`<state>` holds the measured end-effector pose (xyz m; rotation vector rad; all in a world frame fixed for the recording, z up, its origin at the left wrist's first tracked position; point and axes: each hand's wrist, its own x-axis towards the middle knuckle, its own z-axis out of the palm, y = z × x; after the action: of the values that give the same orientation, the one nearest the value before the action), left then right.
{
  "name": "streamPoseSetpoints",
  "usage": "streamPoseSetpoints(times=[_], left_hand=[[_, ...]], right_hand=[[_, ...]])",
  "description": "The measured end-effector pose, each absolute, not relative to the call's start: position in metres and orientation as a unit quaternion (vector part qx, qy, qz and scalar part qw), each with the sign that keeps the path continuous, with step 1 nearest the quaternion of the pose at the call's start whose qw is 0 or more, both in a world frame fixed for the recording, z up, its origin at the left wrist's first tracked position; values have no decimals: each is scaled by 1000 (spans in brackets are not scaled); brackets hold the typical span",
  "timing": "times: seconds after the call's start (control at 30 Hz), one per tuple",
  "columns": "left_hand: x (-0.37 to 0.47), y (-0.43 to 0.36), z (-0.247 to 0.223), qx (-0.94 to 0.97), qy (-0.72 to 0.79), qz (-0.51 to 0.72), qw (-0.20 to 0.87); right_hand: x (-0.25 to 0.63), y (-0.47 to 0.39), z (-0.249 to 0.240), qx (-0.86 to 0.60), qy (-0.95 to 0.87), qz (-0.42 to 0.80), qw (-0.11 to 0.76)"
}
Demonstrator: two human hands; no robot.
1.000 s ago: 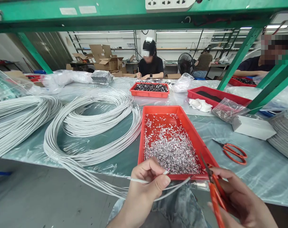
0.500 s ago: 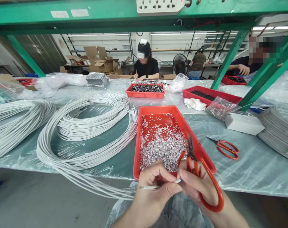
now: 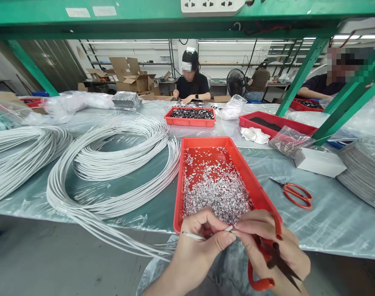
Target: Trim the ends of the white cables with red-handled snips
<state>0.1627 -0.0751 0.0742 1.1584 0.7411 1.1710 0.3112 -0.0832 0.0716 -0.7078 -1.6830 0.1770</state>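
My left hand (image 3: 199, 246) pinches the end of a thin white cable (image 3: 193, 236) just below the near rim of a red tray (image 3: 178, 193) filled with small silver foil scraps (image 3: 216, 193). My right hand (image 3: 267, 244) holds red-handled scissors (image 3: 269, 259) in its palm, blades pointing down and right, while its fingertips touch the cable tip at my left thumb. The cable runs left to a large white coil (image 3: 113, 172) on the table.
A second pair of red scissors (image 3: 294, 193) lies right of the tray, near a white box (image 3: 320, 161). More cable bundles (image 3: 17, 156) lie at left. Other red trays (image 3: 190, 116) and three people are across the table. Green frame posts (image 3: 301, 76) stand at right.
My right hand came in from the right to meet my left hand at the cable tip. The scissors swung from blades up to blades down in the palm.
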Motion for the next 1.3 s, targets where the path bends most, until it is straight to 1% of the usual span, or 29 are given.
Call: streamPoseSetpoints(times=[0.23,0.43,0.53,0.63,0.73,0.83,0.9,0.97,1.03,1.1,1.2,1.23,1.3], left_hand=[[164,-77,82,541,380,501,559],[162,-80,76,606,385,485,498],[161,-82,76,619,383,481,488],[162,-82,80,595,382,475,524],[164,-81,83,544,382,465,585],[165,-78,81,494,347,451,657],[165,-77,78,461,325,439,699],[165,-76,74,436,315,440,719],[165,-76,71,426,314,446,722],[164,-76,69,427,319,444,720],[165,-75,69,436,332,436,713],[165,-75,70,440,337,434,710],[165,-75,70,449,336,432,706]], right_hand=[[315,-80,73,-298,-744,40,596],[316,-79,71,-311,-747,28,587],[316,-79,69,-322,-755,30,571],[317,-79,68,-343,-759,46,552],[316,-78,69,-343,-764,48,544],[315,-76,70,-339,-771,40,537],[315,-76,70,-333,-769,24,545],[315,-76,70,-339,-754,18,562],[318,-77,69,-373,-729,69,570],[321,-79,69,-405,-695,204,558],[326,-78,72,-393,-619,431,527],[326,-78,74,-383,-594,482,517],[324,-76,76,-369,-560,548,499]])
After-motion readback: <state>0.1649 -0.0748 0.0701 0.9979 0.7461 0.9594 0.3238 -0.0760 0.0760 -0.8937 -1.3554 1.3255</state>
